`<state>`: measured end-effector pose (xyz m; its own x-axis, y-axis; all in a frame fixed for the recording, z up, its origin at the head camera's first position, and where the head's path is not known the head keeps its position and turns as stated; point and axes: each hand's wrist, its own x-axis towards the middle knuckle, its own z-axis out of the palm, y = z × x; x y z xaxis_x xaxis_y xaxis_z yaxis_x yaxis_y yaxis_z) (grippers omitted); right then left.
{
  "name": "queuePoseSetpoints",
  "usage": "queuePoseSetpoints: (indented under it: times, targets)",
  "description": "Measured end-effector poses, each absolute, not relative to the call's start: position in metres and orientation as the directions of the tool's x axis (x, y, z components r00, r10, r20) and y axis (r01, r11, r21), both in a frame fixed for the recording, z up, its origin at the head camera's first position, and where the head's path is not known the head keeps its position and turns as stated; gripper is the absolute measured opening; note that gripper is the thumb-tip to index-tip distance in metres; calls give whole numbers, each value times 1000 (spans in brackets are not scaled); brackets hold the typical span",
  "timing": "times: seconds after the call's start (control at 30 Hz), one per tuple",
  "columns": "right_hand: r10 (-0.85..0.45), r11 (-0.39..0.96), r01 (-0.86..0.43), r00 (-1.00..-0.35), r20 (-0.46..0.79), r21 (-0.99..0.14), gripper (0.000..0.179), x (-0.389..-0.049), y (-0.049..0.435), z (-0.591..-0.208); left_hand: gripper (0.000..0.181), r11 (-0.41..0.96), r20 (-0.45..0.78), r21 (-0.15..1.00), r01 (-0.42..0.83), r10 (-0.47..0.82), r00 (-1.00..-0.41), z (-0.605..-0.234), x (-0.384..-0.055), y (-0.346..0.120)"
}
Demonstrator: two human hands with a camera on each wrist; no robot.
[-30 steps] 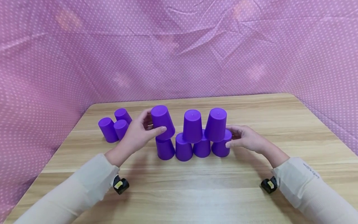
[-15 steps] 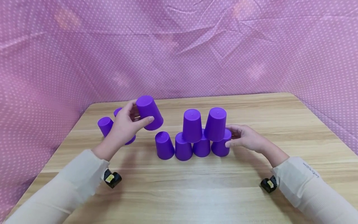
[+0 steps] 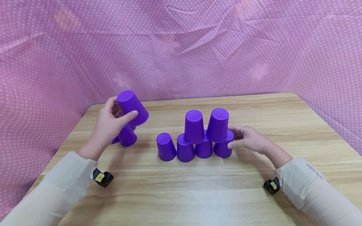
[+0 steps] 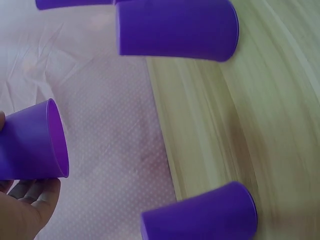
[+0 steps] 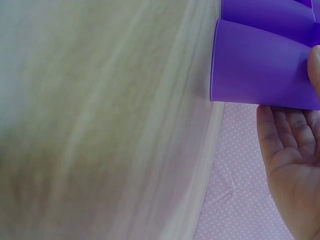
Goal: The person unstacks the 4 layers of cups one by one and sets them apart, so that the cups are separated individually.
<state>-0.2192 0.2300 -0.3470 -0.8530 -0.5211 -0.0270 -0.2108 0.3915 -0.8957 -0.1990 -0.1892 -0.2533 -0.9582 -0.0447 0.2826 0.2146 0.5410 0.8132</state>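
My left hand (image 3: 106, 122) holds a purple plastic cup (image 3: 134, 103) upside down and tilted, raised over the table's left side. Its thumb lies across the near side; the open mouth shows in the left wrist view. Below, a standing purple cup (image 3: 128, 137) and others are partly hidden behind the hand. At mid-table a row of inverted cups stands, with two more on top, the middle upper cup (image 3: 194, 128) and the right upper cup (image 3: 217, 125). My right hand (image 3: 249, 139) grips the row's right end cup (image 5: 260, 65) between thumb and fingers.
The row's left end cup (image 3: 167, 150) carries nothing on top. Wood-grain table (image 3: 209, 194) surrounds the cups. Pink dotted cloth (image 3: 181, 56) hangs behind and at both sides. A small black camera is strapped to each wrist.
My left hand has lifted its cup off the row's left end and carried it left, over the separate cups. My right hand and the other stacked cups stay in place.
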Motion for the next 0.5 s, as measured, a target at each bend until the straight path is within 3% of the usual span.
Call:
queuePoseSetpoints:
  times: [0.5]
  targets:
    - [-512, 382, -202, -859, -25, -902, 62, -219, 227, -344, 63, 522, 248, 848, 93, -236, -940, -259, -191, -239]
